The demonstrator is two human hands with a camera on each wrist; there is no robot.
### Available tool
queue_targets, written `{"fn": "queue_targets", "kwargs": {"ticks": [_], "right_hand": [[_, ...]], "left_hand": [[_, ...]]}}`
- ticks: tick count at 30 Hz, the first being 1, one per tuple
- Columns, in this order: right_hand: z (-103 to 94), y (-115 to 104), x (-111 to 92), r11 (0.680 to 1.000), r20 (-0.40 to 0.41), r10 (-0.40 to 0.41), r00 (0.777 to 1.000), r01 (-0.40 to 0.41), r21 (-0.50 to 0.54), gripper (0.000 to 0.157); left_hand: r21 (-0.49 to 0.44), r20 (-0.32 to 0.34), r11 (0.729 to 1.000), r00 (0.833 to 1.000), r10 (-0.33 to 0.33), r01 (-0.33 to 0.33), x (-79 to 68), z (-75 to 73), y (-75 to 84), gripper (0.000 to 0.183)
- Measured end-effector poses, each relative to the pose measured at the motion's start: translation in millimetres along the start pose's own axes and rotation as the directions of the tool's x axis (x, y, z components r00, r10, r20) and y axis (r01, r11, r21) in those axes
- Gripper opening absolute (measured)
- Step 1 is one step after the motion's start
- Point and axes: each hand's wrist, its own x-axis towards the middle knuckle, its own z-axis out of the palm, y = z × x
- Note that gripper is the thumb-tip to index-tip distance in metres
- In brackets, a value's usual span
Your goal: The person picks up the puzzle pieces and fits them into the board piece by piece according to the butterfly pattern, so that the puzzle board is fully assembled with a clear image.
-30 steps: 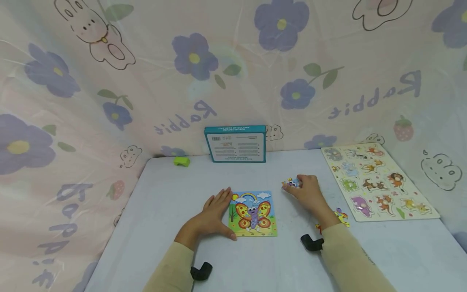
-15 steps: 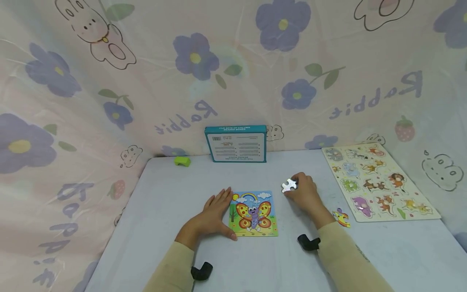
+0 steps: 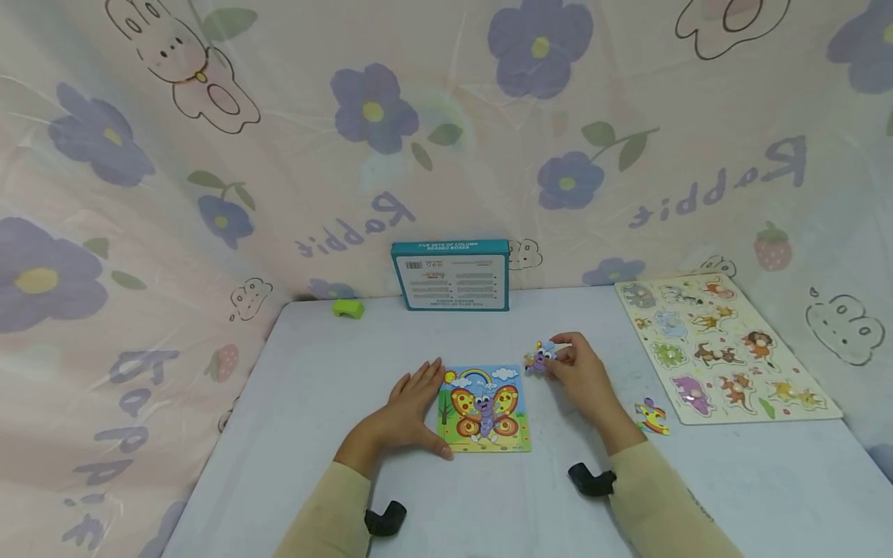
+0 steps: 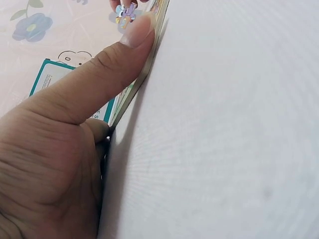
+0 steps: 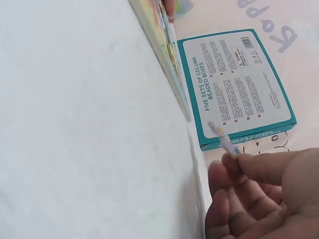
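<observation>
A square butterfly picture board (image 3: 484, 408) lies flat in the middle of the table. Along its left side rests my left hand (image 3: 405, 415), fingers straight at the upper left corner and thumb at the lower left one. In the left wrist view the left thumb (image 4: 107, 77) touches the board's edge. My right hand (image 3: 582, 380) pinches a jigsaw piece (image 3: 539, 357) between thumb and fingertips, raised just off the board's upper right corner. Its printed side, purple with a cartoon face, shows in the head view; the right wrist view has the piece (image 5: 224, 139) nearly edge-on.
Another jigsaw piece (image 3: 652, 417), yellow and red, lies right of the right wrist. An animal puzzle board (image 3: 670, 384) fills the table's right side. At the back stand a teal-edged box (image 3: 453, 277) and a small green block (image 3: 348, 308), before a patterned curtain (image 3: 474, 178).
My right hand has turned the jigsaw piece, its silvery back showing half a second ago and its printed face now, and brought it left toward the board. My left hand stays put.
</observation>
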Motion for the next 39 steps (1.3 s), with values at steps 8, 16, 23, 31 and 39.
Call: {"fn": "queue_targets", "kwargs": {"ticks": [8, 16, 23, 31, 39], "right_hand": [[9.5, -14, -15, 0.992, 0.065, -0.028, 0.997, 0.020, 0.124, 0.031], [28.8, -24, -23, 0.990, 0.157, -0.041, 0.987, 0.019, 0.142, 0.023], [48.5, -31, -30, 0.992, 0.213, 0.009, 0.977, -0.035, 0.121, 0.014], [66.7, -37, -34, 0.997, 0.224, 0.000, 0.975, -0.016, 0.071, 0.012], [80.3, -39, -34, 0.997, 0.192, 0.034, 0.981, -0.045, 0.056, 0.010]], "left_hand": [[0.001, -0.001, 1.000, 1.000, 0.001, -0.001, -0.2, 0.1, -0.4, 0.148], [0.011, 0.000, 1.000, 1.000, -0.006, 0.006, 1.2, 1.2, -1.6, 0.148], [0.002, 0.001, 1.000, 1.000, 0.001, -0.001, 1.3, 0.9, -1.8, 0.148], [-0.009, 0.001, 1.000, 1.000, 0.020, -0.020, 0.6, 1.4, -4.5, 0.148], [-0.010, -0.005, 1.000, 1.000, 0.022, -0.022, 0.5, 1.7, -5.7, 0.148]]}}
